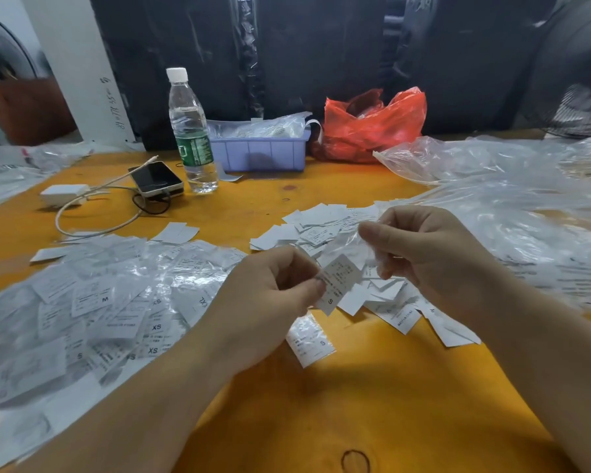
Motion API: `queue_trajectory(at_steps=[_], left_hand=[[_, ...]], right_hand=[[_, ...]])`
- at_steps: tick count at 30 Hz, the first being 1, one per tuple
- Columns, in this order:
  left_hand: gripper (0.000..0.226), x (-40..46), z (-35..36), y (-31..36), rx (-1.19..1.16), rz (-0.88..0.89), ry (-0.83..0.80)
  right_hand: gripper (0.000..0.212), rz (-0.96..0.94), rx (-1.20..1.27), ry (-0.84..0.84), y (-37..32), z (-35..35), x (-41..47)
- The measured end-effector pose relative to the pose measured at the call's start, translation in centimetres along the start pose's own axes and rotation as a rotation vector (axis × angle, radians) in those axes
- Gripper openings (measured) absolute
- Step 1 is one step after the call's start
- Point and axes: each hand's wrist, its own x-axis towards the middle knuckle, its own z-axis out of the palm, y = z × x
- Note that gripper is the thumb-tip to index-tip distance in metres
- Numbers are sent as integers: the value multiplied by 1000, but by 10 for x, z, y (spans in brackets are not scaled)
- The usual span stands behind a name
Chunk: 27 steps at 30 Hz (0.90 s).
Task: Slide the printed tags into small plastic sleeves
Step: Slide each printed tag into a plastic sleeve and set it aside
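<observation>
Nearest the table's front edge, a hair tie (355, 461) lies on the bare orange table (372, 397). Just beyond it, one bagged tag (309, 340) marked S rests flat.

Above that, two bare hands meet over the middle of the table. The left hand (273, 288) pinches a small printed tag (338, 283), stiff white paper with an S at its lower end, tilted toward the other hand. The right hand (420, 247) pinches a thin, clear, crinkly sleeve (347, 244), apparently holding its mouth up to receive the tag. The tag looks partly entered, though the film's edge is hard to see.

Left of the hands spreads a glossy pile of filled sleeves (99, 308), likely the finished heap. Behind the hands lie loose tags (321, 227), matte and rectangular; to the right, empty sleeves (512, 213).

Toward the far edge stand a water bottle (191, 131), a phone (156, 179) with cable, a lilac tray (263, 153) and a red bag (372, 126).
</observation>
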Motion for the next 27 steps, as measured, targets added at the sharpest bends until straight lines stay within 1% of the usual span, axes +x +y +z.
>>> queue_trajectory(at_steps=[3,5,8,10,12,14,16,19,22,24,25,27], left_hand=[[5,3,-3,2,-241,-104,70],[5,6,-6,3,-357,-155,135],[6,6,-8,6,-457,-200,166],[13,4,-6,8,-508,-190,127],[18,1,-2,10,-468,-132,101],[7,-2,3,10,-324,-26,90],[11,-3,4,9,-267,31,73],[16,-3,4,9,-286,19,85],[40,-3,2,10,-285,5,119],[49,-4,2,13,-293,8,124],[49,-5,2,14,-303,2,115],[40,-5,2,16,-327,-26,81]], right_hand=[[27,37,276,-173,0,3,-1],[25,60,411,-266,1,5,0],[18,102,474,-322,4,10,-2],[25,108,489,-355,7,14,-3],[37,106,520,-381,9,17,-4],[38,96,488,-348,9,19,-4],[27,65,415,-298,9,19,-3],[18,27,360,-217,10,16,-2],[15,-33,302,-159,9,15,-1],[17,-78,200,-104,9,13,-1],[18,-102,151,-80,9,13,-1],[18,-149,91,-46,10,14,-2]])
